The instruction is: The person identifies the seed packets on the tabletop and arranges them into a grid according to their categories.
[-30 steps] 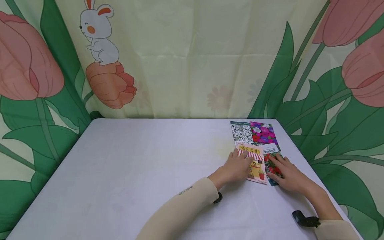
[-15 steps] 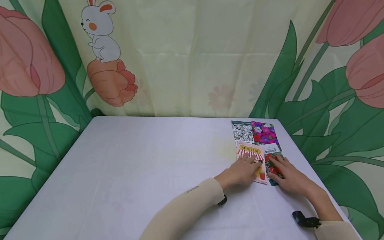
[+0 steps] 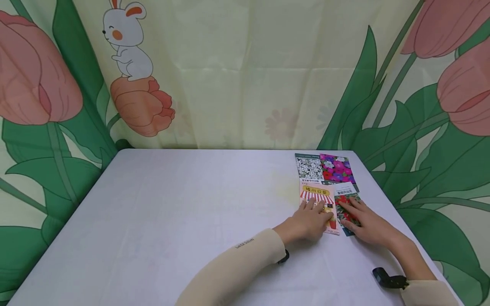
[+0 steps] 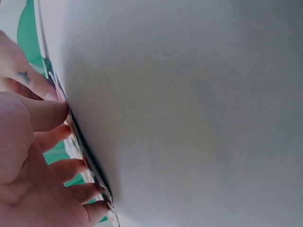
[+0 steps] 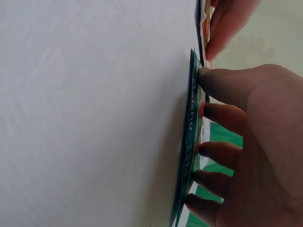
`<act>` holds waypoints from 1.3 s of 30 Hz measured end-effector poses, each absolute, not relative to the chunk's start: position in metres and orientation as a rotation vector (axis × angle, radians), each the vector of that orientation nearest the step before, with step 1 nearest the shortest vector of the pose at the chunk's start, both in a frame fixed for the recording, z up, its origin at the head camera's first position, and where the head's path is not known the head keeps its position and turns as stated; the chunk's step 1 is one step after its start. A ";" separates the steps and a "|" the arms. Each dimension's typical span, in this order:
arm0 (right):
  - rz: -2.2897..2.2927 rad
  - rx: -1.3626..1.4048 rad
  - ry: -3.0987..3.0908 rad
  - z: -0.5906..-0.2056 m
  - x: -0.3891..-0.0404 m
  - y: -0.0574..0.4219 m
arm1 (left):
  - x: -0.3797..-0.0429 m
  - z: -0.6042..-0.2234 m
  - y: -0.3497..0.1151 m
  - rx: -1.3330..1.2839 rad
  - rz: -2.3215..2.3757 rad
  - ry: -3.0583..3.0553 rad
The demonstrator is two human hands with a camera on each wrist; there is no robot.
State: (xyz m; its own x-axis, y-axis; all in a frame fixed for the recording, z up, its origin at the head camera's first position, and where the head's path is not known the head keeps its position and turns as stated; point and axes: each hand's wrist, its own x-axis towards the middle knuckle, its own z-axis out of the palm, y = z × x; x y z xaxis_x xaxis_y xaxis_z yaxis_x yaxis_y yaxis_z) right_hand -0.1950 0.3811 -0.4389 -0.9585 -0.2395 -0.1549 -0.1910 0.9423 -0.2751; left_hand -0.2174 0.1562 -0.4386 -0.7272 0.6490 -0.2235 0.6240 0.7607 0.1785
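Observation:
Two flat flower seed packets lie side by side in the head view, under the hands. My left hand (image 3: 310, 221) rests with spread fingertips on the pink packet (image 3: 317, 190), which has a striped awning and a yellow label. Fingers of my right hand (image 3: 371, 225) lie on the packet with red flowers (image 3: 345, 189), whose top is white. The left wrist view shows my left fingertips touching a packet's face, its edge seen side-on. In the right wrist view, my right fingertips and thumb press on the green-edged packet (image 5: 189, 127).
Just behind, a white-flower packet (image 3: 309, 168) and a purple-and-pink-flower packet (image 3: 337, 169) lie at the far right of the white table (image 3: 172, 212). The table's right edge runs close to my right hand. A printed cloth backdrop (image 3: 229, 76) hangs behind.
My left hand has moved right, from the pink packet's left edge onto its face. The pink packet has slipped slightly left. My right hand stays in place.

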 end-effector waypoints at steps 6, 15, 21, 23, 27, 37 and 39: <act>-0.357 -0.328 2.907 -0.438 -0.196 0.380 | -0.215 -0.439 0.154 0.988 0.100 2.710; -0.352 -0.333 2.910 -0.437 -0.196 0.379 | -0.209 -0.432 0.141 1.014 0.095 2.713; -0.334 -0.332 2.911 -0.434 -0.195 0.378 | -0.204 -0.430 0.130 1.043 0.067 2.724; -0.333 -0.331 2.910 -0.434 -0.195 0.377 | -0.204 -0.430 0.127 1.045 0.070 2.720; -0.333 -0.319 2.910 -0.434 -0.194 0.378 | -0.202 -0.430 0.123 1.046 0.093 2.709; -0.354 -0.325 2.894 -0.436 -0.195 0.381 | -0.196 -0.435 0.101 1.036 0.139 2.730; -0.358 -0.327 2.891 -0.436 -0.196 0.381 | -0.195 -0.436 0.097 1.033 0.133 2.733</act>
